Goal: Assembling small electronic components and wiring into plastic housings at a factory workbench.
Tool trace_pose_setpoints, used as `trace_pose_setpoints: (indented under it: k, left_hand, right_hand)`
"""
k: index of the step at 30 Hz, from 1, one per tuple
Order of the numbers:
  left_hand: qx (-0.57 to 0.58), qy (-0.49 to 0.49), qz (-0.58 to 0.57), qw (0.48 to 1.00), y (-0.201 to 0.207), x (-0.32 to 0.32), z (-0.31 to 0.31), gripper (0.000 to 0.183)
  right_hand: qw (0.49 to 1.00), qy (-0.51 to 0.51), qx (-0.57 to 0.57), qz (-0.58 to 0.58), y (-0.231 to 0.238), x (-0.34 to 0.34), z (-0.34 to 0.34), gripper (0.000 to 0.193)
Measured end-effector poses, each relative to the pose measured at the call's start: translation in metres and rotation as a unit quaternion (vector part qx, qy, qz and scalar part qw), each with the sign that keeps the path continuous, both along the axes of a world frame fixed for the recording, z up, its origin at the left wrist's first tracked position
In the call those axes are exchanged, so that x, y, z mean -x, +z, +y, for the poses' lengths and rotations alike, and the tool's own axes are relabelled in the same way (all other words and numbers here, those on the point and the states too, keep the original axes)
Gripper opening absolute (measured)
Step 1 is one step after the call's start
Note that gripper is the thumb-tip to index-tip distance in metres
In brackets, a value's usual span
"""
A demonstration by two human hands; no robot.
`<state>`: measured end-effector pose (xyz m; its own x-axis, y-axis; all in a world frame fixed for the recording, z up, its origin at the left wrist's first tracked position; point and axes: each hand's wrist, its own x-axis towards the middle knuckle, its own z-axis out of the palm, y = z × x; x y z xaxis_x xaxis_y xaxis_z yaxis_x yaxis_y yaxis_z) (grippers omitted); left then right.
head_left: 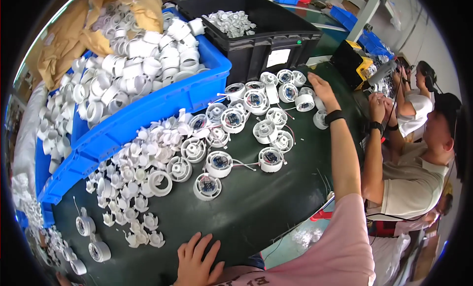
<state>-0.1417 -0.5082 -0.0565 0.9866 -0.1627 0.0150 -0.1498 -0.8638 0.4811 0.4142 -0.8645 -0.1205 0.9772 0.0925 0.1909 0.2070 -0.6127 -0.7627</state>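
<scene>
My left hand [197, 261] lies on the dark green tabletop [246, 212] at the near edge, its fingers spread and nothing in it. Stretched out to the far right, my right hand [322, 91] has its fingers extended beside a group of round white housings [305, 103]; whether it touches one I cannot tell. Several housings hold dark circuit boards, such as one housing [207, 186] at the middle, and thin wires trail from some. To their left spreads a heap of small white petal-shaped plastic parts [130, 187], with a white ring [160, 183] at its edge.
A blue bin [162, 96] full of white plastic collars stands at the left, a black crate [266, 37] with small white pieces behind. More housings [99, 251] lie near left. Co-workers [414, 173] sit along the right, by a black and yellow box [352, 64].
</scene>
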Motion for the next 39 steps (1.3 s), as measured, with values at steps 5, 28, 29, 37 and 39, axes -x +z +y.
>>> trace_pose_setpoints:
  k: [5, 28, 29, 37, 39]
  left_hand:
    - [0.013, -0.013, -0.027, 0.999, -0.001, 0.002, 0.002, 0.053]
    - [0.137, 0.026, -0.108, 0.984, -0.015, 0.036, 0.017, 0.050]
    - [0.136, 0.037, -0.101, 0.985, -0.012, 0.044, 0.021, 0.050]
    - [0.254, 0.059, -0.137, 0.956, 0.017, 0.035, 0.030, 0.041]
    - [0.258, -0.016, -0.163, 0.952, 0.027, 0.020, 0.003, 0.043]
  right_hand:
    - [0.998, -0.056, 0.021, 0.009, 0.023, 0.069, 0.080, 0.049]
    - [0.967, 0.014, 0.144, -0.209, 0.087, 0.282, 0.149, 0.041]
    - [0.974, 0.004, 0.153, -0.166, 0.094, 0.313, 0.154, 0.037]
    - [0.938, 0.106, 0.172, -0.282, 0.089, 0.325, 0.170, 0.025]
    - [0.976, 0.048, 0.017, -0.211, 0.077, 0.304, 0.167, 0.029]
